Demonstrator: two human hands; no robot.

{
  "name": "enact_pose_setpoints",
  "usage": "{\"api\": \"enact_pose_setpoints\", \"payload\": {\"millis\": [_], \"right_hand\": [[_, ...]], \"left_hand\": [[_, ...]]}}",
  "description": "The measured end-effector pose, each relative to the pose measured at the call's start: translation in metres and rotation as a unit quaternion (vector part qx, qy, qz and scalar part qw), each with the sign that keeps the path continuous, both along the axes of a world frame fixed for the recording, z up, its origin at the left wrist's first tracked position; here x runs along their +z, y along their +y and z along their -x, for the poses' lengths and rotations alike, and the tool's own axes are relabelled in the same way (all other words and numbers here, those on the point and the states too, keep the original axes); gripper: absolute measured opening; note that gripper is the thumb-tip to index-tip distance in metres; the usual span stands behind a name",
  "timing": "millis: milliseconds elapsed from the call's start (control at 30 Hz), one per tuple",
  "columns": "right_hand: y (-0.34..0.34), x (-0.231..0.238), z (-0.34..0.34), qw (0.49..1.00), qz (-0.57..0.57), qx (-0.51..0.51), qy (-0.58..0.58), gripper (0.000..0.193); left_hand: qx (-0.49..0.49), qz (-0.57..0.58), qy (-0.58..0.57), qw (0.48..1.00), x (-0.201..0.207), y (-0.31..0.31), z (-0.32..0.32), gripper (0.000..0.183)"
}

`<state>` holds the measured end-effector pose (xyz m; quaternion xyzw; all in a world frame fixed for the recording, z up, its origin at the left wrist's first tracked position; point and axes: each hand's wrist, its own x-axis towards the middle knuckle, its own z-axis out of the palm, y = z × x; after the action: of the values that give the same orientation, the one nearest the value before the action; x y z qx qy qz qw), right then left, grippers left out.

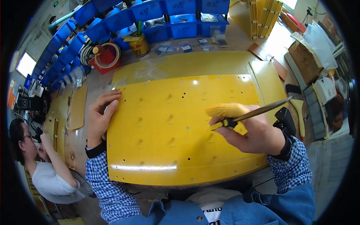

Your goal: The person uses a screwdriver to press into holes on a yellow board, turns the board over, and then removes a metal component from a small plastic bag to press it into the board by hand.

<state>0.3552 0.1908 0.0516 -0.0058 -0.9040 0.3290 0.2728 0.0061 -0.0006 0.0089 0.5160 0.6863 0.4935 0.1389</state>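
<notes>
A large yellow panel (150, 123) with small holes, studs and round metal fasteners lies flat in front of me. My left hand (100, 116) rests at its upper left edge, fingertips and thumb apart and touching the panel. Over the panel's right half, my right hand (255, 131) is closed around a slim tool (264, 108) with a black grip and a long, flat brownish shaft pointing up to the right. Its exact kind is unclear. A yellow cover is on one or more fingers of that hand. Below the grip is a small yellowish tip, partly hidden by the fingers.
Blue bins (183, 28) line the back, with a gold can (138, 45) before them. A larger yellowish board (168, 63) lies behind the panel. To the right are a paintbrush (299, 108) and a cardboard box (305, 62). Another person (52, 176) sits at the left.
</notes>
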Motion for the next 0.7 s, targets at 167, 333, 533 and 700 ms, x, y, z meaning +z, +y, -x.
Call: {"api": "enact_pose_setpoints", "payload": {"millis": [167, 333, 533, 700], "right_hand": [[-0.003, -0.001, 0.004, 0.999, -0.014, 0.016, -0.029, 0.033], [-0.001, 0.006, -0.004, 1.0, 0.004, 0.0, -0.025, 0.037], [0.001, 0.004, -0.002, 0.998, -0.026, -0.003, -0.053, 0.038], [-0.002, -0.005, 0.004, 0.999, -0.036, 0.007, 0.001, 0.034]], "left_hand": [[-0.005, 0.003, 0.018, 1.0, 0.003, 0.002, 0.0, 0.019], [0.0, 0.0, 0.011, 1.0, 0.002, 0.002, -0.001, 0.019], [-0.003, 0.001, 0.011, 1.0, 0.001, 0.002, 0.0, 0.02], [-0.006, -0.002, 0.001, 1.0, 0.004, 0.003, 0.0, 0.02]]}}
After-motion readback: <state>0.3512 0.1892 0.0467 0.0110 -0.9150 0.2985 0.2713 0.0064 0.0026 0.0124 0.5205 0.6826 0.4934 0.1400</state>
